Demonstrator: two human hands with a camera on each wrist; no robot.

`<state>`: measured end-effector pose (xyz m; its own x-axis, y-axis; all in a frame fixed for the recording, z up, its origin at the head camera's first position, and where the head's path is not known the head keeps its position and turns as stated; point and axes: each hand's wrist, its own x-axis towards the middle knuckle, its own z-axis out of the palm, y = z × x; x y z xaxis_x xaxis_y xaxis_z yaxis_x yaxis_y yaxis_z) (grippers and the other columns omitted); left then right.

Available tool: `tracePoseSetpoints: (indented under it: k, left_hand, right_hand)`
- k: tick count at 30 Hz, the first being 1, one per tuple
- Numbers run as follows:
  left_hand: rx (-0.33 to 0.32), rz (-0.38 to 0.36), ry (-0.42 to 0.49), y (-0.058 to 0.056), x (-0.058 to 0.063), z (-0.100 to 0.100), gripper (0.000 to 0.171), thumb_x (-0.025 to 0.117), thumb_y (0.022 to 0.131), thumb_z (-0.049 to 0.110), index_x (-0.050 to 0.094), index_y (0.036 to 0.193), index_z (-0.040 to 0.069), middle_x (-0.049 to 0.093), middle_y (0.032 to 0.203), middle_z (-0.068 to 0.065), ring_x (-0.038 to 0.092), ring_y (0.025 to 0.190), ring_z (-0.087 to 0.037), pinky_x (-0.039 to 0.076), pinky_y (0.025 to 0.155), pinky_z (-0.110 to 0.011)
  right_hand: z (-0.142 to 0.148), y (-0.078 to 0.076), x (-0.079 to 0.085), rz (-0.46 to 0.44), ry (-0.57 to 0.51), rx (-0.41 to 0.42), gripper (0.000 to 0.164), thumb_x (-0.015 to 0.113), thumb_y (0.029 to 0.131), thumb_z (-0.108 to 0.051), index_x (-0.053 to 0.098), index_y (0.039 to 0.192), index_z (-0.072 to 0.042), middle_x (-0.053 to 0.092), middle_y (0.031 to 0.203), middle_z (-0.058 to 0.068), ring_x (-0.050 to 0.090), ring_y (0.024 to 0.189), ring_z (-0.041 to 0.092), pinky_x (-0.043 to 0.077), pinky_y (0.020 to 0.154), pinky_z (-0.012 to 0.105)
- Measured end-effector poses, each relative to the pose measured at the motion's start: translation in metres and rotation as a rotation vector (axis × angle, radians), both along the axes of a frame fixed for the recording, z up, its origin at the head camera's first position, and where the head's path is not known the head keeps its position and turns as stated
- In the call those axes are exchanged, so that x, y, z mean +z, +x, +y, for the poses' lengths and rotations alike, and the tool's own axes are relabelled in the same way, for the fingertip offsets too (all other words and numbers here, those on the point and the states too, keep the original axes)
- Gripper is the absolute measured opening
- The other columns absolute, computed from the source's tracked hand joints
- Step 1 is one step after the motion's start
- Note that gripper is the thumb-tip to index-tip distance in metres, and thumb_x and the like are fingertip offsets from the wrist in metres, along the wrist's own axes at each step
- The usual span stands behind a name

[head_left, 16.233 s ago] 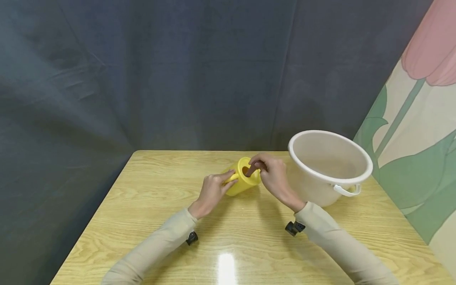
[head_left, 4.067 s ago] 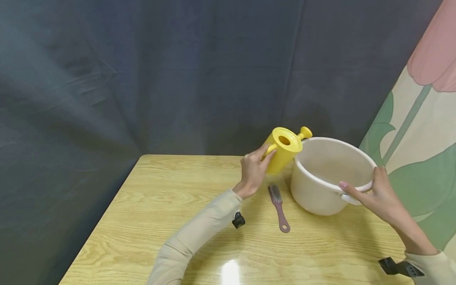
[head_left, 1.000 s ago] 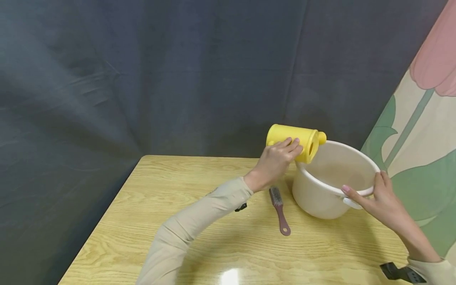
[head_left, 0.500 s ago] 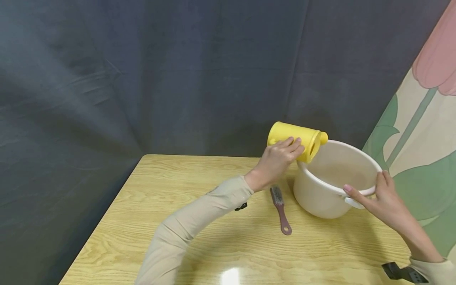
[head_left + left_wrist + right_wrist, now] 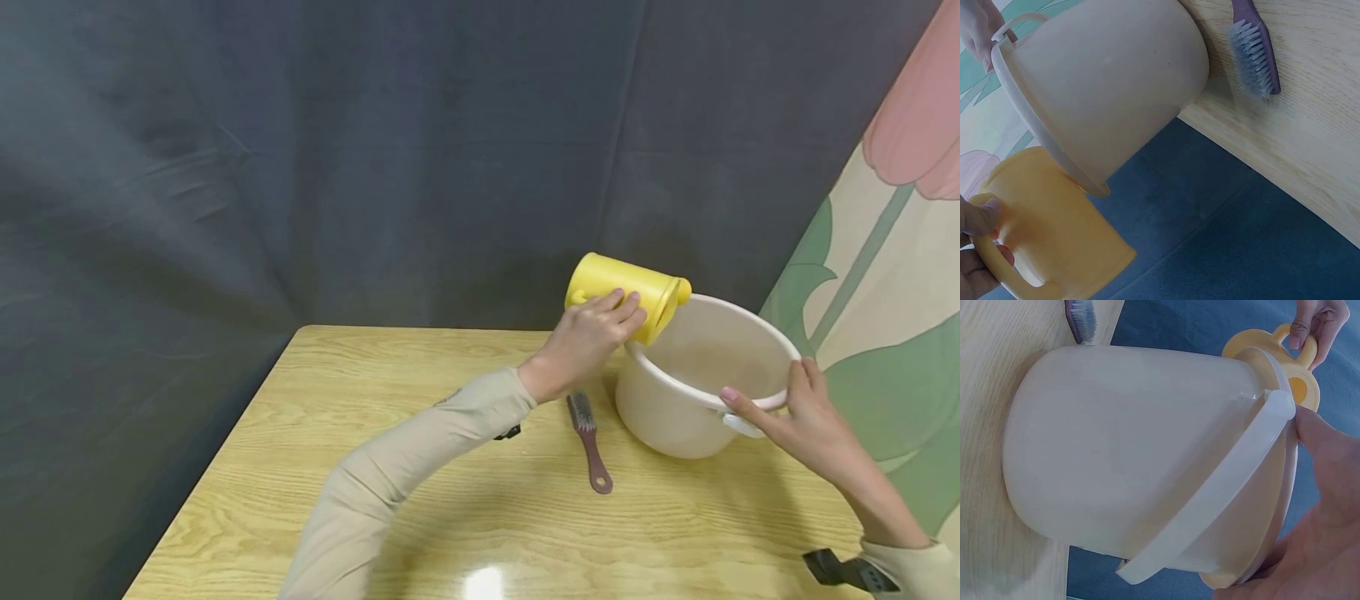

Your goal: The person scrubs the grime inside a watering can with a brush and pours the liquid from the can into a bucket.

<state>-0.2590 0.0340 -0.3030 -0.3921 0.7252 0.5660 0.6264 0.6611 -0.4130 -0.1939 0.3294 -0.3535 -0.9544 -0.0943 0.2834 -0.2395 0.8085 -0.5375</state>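
Left hand: the left hand (image 5: 588, 333) is curled round the handle of the yellow watering can (image 5: 626, 287), fingers wrapped through the loop, holding it in the air.
Watering can: tipped nearly on its side, top end facing down and toward the right hand, its spout end over the far left rim of the bucket (image 5: 678, 412); in the left wrist view the can (image 5: 1054, 237) sits just beside the rim.
Right hand: the right hand (image 5: 806, 417) grips the near right rim of the bucket, thumb over the edge, fingers outside by the white bail handle (image 5: 1210, 494).
Bucket: cream, between the two hands, standing on the table (image 5: 300, 467).
Brush: a purple-handled brush (image 5: 588, 437) lies flat on the table below the left hand, just beside the bucket's left wall, touched by neither hand.
Behind the hands: dark blue cloth (image 5: 300, 167); a tulip-patterned panel (image 5: 885, 217) beyond the right hand.
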Motion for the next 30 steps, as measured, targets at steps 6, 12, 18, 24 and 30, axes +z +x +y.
tracePoseSetpoints:
  k: [6, 12, 18, 24, 30]
  left_hand:
    - [-0.006, 0.036, 0.004, -0.0003, -0.0027, 0.0007, 0.030, 0.050, 0.100, 0.000, 0.067, 0.120, 0.015, 0.061, 0.134, -0.002, 0.057, 0.124, -0.018, 0.053, 0.095, -0.027]
    - [-0.020, 0.080, 0.011, -0.0009, -0.0040, 0.0035, 0.028, 0.050, 0.098, 0.001, 0.068, 0.116, 0.013, 0.063, 0.131, -0.004, 0.059, 0.122, -0.019, 0.053, 0.096, -0.027]
    - [-0.008, 0.099, 0.001, -0.0006, -0.0037, 0.0053, 0.030, 0.049, 0.097, 0.002, 0.068, 0.116, 0.014, 0.063, 0.131, -0.004, 0.059, 0.122, -0.019, 0.053, 0.096, -0.026]
    - [-0.007, 0.132, -0.010, -0.0008, -0.0058, 0.0069, 0.029, 0.050, 0.097, 0.004, 0.069, 0.116, 0.014, 0.063, 0.130, -0.004, 0.059, 0.122, -0.019, 0.051, 0.098, -0.026]
    - [-0.011, 0.141, -0.012, 0.0003, -0.0056, 0.0093, 0.027, 0.050, 0.099, 0.005, 0.069, 0.116, 0.014, 0.063, 0.130, -0.003, 0.059, 0.122, -0.019, 0.050, 0.099, -0.026]
  right_hand:
    - [-0.0010, 0.0001, -0.0011, 0.007, -0.018, 0.008, 0.090, 0.068, 0.093, -0.033, 0.017, 0.137, 0.028, 0.021, 0.131, 0.046, 0.036, 0.102, 0.057, 0.039, 0.070, 0.071]
    - [-0.0009, -0.0005, -0.0005, 0.005, -0.016, 0.011, 0.090, 0.067, 0.094, -0.033, 0.017, 0.137, 0.028, 0.021, 0.132, 0.047, 0.035, 0.104, 0.057, 0.038, 0.071, 0.072]
    - [-0.0005, -0.0016, -0.0002, -0.024, -0.007, 0.004, 0.094, 0.065, 0.095, -0.035, 0.012, 0.140, 0.028, 0.014, 0.137, 0.050, 0.034, 0.106, 0.060, 0.037, 0.073, 0.075]
    - [-0.0011, -0.0019, -0.0008, -0.020, -0.003, 0.000, 0.093, 0.065, 0.095, -0.036, 0.014, 0.139, 0.028, 0.018, 0.134, 0.047, 0.035, 0.103, 0.058, 0.039, 0.070, 0.072]
    - [0.0001, 0.0002, -0.0011, -0.019, -0.014, -0.002, 0.092, 0.065, 0.095, -0.035, 0.014, 0.138, 0.028, 0.017, 0.135, 0.047, 0.036, 0.102, 0.058, 0.038, 0.071, 0.072]
